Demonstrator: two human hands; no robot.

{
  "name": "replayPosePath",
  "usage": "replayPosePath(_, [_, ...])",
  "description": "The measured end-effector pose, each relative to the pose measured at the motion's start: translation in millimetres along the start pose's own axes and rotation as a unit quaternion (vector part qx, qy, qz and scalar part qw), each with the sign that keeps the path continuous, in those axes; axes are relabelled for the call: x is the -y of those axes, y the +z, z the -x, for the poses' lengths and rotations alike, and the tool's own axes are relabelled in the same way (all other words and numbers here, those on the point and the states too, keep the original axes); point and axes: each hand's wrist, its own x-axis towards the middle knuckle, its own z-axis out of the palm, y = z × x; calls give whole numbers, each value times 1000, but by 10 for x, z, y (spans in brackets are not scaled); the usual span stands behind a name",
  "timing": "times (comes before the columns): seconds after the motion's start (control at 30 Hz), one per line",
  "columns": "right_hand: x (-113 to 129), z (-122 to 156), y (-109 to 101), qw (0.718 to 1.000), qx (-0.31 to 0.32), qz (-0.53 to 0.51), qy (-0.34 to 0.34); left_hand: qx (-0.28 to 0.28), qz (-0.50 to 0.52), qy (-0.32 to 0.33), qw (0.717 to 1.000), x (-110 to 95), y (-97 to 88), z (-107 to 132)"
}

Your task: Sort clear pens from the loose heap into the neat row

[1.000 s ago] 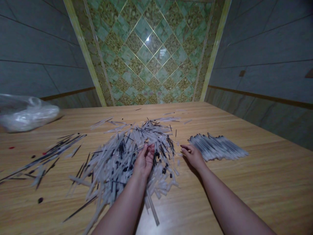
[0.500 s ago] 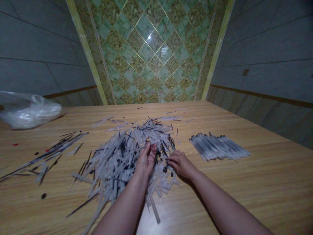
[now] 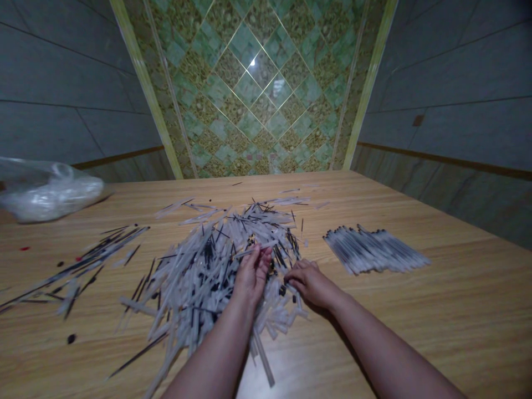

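Observation:
My left hand (image 3: 252, 274) is over the pile, its fingers closed on a slim translucent pen barrel (image 3: 268, 244) that points up and to the right. To the right of it, my right hand (image 3: 308, 282) rests low at the pile's edge, thumb and fingertips pinched together. Whatever lies between those fingertips is too small and hidden to make out. Beneath both hands spreads a loose heap of clear pen barrels (image 3: 185, 277) mixed with dark refills. Small black caps (image 3: 283, 290) and short clear pieces (image 3: 276, 317) lie just below my right hand.
A neat row of assembled-looking pens (image 3: 376, 250) lies at the right. On the left are scattered dark refills (image 3: 97, 249), a black cap (image 3: 71, 338) and a clear plastic bag (image 3: 50, 191). The wooden table (image 3: 449, 321) ends against a tiled wall (image 3: 261, 100).
My left hand has shifted slightly to the right, and the barrel in it shows more clearly. My right hand stays low by the black caps, fingertips still pinched.

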Motion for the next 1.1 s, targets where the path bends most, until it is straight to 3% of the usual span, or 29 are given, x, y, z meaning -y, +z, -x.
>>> replayPosePath(0.4, [33, 14, 44, 998, -29, 30, 54, 16, -23, -6, 1000, 48, 2, 43])
replayPosePath(0.6, [-41, -28, 5, 989, -111, -80, 49, 11, -27, -9, 1000, 69, 6, 64])
replayPosePath(0.77, [-148, -62, -88, 931, -223, -277, 77, 17, -44, -18, 999, 100, 1, 82])
replayPosePath(0.93, [-172, -76, -68, 884, -195, -411, 104, 34, -80, -31, 996, 124, 21, 129])
replayPosePath(1.1, [-162, -102, -36, 848, -218, -471, 108, 37, -103, -37, 993, 131, 46, 152])
